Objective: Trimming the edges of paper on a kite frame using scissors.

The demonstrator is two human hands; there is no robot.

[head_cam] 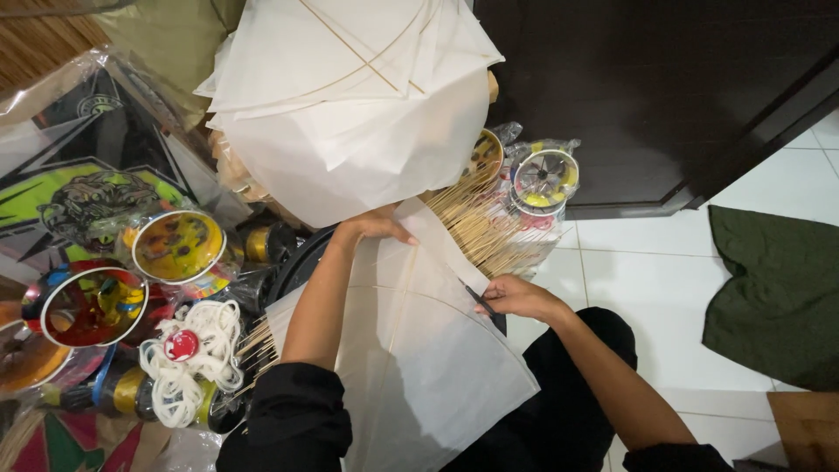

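A white paper kite (419, 350) with a thin bamboo spine and bowed cross stick lies across my lap. My left hand (374, 226) presses on its top corner, fingers spread on the paper. At the kite's right edge my right hand (516, 297) is closed around dark-handled scissors (483, 306), whose blades meet the paper's edge. Just beyond my left hand hangs a stack of finished white kites (350, 105), leaning over the pile of goods.
A bundle of thin bamboo sticks (489, 232) lies past the kite. Colourful string spools (179, 246) in plastic wrap, a hank of white string (188, 363) and printed kites (79, 175) crowd the left. A dark cabinet (664, 87) stands behind; a green cloth (773, 297) lies on the white tile floor.
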